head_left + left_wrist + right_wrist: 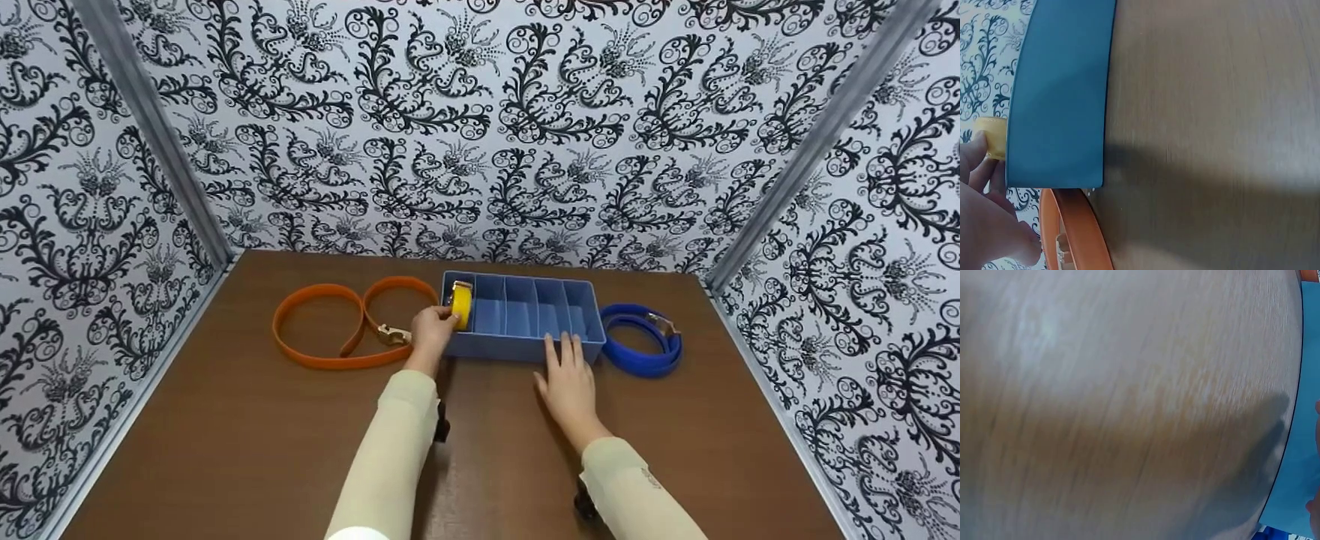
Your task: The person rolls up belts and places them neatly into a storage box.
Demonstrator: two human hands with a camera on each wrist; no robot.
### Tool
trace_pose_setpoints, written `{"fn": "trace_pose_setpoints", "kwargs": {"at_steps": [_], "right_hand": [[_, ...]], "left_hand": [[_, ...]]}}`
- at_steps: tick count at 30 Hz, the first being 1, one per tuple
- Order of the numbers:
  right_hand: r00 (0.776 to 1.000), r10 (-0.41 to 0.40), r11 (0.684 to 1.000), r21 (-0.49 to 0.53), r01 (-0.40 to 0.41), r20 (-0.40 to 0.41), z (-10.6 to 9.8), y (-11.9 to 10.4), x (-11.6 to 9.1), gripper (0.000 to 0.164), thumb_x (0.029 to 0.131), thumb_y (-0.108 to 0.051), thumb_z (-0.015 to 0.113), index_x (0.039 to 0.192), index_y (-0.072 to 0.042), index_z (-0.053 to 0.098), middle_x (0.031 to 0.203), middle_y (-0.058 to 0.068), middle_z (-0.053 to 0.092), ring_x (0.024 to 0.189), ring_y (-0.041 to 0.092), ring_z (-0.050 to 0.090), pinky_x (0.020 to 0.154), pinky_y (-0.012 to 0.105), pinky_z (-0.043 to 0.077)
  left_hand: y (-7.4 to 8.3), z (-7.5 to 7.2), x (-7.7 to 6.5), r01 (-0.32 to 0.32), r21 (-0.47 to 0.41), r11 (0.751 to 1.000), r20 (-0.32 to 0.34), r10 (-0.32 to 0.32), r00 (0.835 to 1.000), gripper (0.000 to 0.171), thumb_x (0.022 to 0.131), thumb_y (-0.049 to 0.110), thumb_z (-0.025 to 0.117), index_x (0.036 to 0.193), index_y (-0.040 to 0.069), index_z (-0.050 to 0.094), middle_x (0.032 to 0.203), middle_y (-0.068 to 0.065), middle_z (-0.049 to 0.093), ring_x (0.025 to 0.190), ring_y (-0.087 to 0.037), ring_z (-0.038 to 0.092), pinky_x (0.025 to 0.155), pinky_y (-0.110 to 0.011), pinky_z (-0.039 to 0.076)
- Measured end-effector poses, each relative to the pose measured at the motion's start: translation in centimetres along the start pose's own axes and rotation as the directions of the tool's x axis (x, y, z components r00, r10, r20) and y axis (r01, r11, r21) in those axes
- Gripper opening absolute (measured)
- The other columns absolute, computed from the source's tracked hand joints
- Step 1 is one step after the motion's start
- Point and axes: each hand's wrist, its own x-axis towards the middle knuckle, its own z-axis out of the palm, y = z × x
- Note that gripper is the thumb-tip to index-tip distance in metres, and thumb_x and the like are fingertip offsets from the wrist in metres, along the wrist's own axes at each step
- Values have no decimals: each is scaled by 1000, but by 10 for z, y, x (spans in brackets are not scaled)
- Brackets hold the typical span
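My left hand (433,332) pinches a coiled yellow belt (461,306) with a metal buckle at the leftmost compartment of a blue-grey divided box (495,346). In the left wrist view the yellow belt (992,136) shows above the box's rim, between thumb and fingers. The right hand (570,382) has its fingers extended, their tips at the front rim near the right end of the box. Only the edge of that hand enters the right wrist view, beside the box wall (1303,439).
An orange belt (319,363) with a brass-coloured clasp lies in two loops left of the box. To the right sits a coiled blue belt (641,364) with a metal buckle. Patterned walls (480,150) enclose the brown table (487,465) at the back and sides.
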Motion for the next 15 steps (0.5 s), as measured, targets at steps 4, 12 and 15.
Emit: {"fn": "trace_pose_setpoints", "kwargs": {"at_steps": [4, 12, 15], "right_hand": [[1000, 15, 1000, 1, -15, 18, 0, -1, 0, 74, 84, -30, 77, 146, -6, 43, 145, 27, 39, 137, 44, 30, 93, 56, 44], [998, 33, 999, -1, -33, 48, -1, -3, -2, 76, 84, -31, 76, 147, -7, 41, 147, 25, 37, 138, 43, 28, 93, 56, 45], [998, 35, 999, -7, -34, 48, 0, -3, -2, 77, 85, -32, 76, 148, -8, 40, 148, 25, 36, 139, 42, 27, 92, 56, 45]], "left_hand": [[6, 4, -1, 54, 130, 990, -24, -51, 998, 25, 90, 28, 69, 110, 14, 76, 113, -4, 70, 109, -31, 56, 99, -55, 29], [17, 12, -8, 94, 262, 960, -101, -70, 992, 20, 88, 31, 71, 98, 14, 78, 103, -6, 72, 107, -32, 53, 97, -57, 28], [21, 14, -11, 104, 291, 951, -118, -72, 990, 21, 88, 31, 71, 92, 12, 78, 99, -8, 71, 107, -32, 51, 96, -56, 29]]}}
